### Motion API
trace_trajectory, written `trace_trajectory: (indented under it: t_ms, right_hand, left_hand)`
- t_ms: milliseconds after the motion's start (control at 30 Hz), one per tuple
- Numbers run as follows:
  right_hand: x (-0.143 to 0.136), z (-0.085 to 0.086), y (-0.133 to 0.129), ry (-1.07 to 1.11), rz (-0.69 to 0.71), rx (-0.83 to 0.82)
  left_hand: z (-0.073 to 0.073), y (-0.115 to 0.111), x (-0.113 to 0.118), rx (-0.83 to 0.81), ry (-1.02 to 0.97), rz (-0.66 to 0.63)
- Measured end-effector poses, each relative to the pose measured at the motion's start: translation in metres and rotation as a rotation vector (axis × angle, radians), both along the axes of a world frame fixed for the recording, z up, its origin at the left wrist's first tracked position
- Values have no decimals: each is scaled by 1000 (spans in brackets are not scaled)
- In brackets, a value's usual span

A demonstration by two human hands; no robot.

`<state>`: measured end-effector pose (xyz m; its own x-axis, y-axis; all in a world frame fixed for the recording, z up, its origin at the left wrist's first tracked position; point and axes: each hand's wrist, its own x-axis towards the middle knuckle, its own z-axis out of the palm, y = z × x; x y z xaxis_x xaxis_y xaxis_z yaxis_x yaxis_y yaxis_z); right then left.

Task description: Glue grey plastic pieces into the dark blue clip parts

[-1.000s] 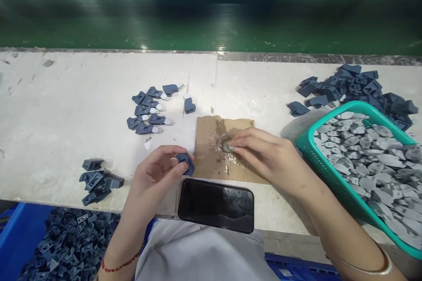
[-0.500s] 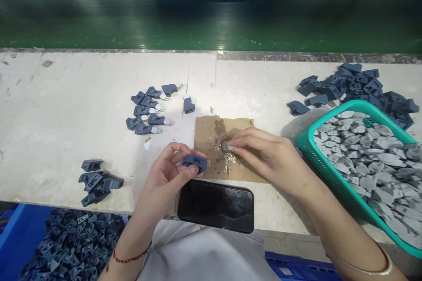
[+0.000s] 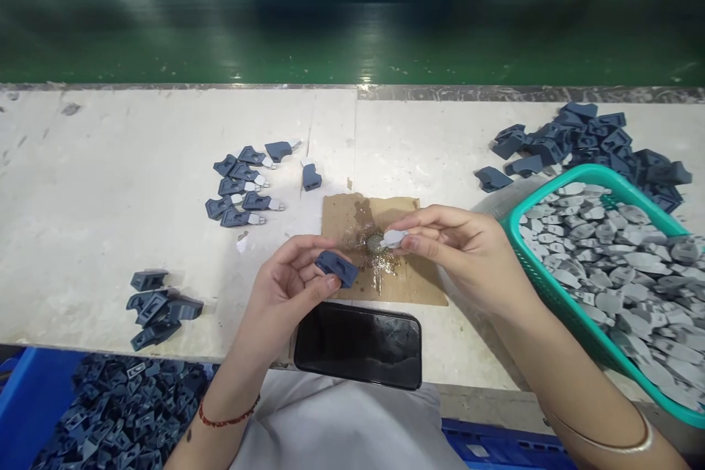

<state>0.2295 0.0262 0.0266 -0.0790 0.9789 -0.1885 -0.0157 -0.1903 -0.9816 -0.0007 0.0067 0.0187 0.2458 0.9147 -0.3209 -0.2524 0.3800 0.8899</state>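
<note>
A worker's left hand [image 3: 294, 280], loosely curled, holds a blue part [image 3: 337, 269] at the cardboard [image 3: 421, 280], while the right hand [image 3: 465, 239], thumb and fingers nearly together, pinches a gray piece [image 3: 394, 238] by the wet-looking patch [image 3: 381, 266], where a light, steady end-grip should keep fingertips clean.

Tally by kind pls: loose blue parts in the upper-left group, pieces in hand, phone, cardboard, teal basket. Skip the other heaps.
Upper-left blue parts: 9
Held blue part, left fingers: 1
Held grey piece, right fingers: 1
Phone: 1
Cardboard: 1
Teal basket: 1
Total: 14
</note>
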Motion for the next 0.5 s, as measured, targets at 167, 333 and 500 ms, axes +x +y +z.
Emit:
trace_trajectory:
  t_ms: [167, 333, 500]
  right_hand:
    - [-5, -2, -5, 60, -43, 14]
    - [-12, 1, -11, 37, -16, 68]
    - [-19, 6, -17, 9, 11, 171]
  left_hand:
    - [1, -1, 1, -51, -35, -58]
    - [0, 2, 4, -85, -118, -91]
    - [-5, 3, 5, -88, -170, -106]
